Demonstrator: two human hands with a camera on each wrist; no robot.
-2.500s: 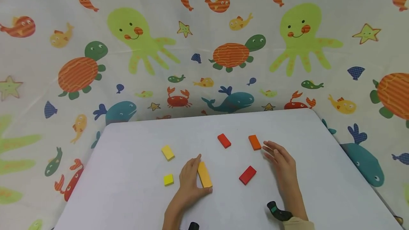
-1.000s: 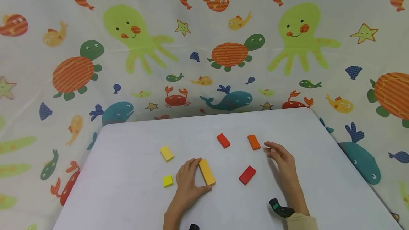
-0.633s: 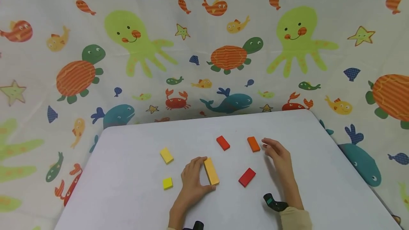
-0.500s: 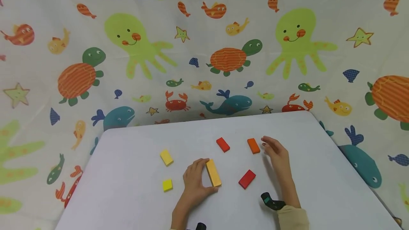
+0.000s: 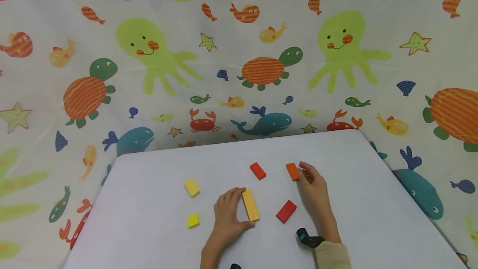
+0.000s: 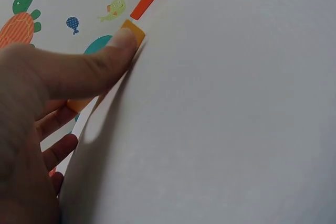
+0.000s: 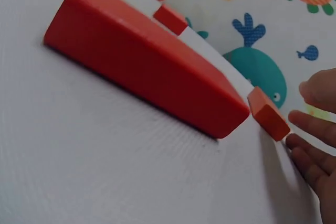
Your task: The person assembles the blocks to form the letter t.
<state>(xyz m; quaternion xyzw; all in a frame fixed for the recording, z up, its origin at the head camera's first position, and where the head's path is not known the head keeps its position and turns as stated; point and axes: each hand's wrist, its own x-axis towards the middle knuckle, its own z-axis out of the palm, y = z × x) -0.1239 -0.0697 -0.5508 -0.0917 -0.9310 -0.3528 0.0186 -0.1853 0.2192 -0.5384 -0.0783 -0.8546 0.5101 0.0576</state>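
Observation:
My left hand (image 5: 228,215) pinches a long yellow-orange block (image 5: 250,205) end to end, thumb at the near end and fingertips at the far end. In the left wrist view the thumb covers part of that block (image 6: 134,31). My right hand (image 5: 315,186) is beside a small orange block (image 5: 293,172), fingers loosely bent. The right wrist view has its fingertips just right of the orange block (image 7: 269,115), holding nothing. A red block (image 5: 286,211) lies between the hands, large in the right wrist view.
Another red block (image 5: 257,171) lies farther back on the white table (image 5: 157,186). On the left are a pale yellow block (image 5: 192,188) and a small bright yellow block (image 5: 193,221). A sea-animal printed cloth (image 5: 224,94) hangs behind the table's far edge.
My left hand has shifted the yellow-orange block to the right, away from the yellow ones. My right hand has come left, closer to the orange block. The head view has tilted slightly.

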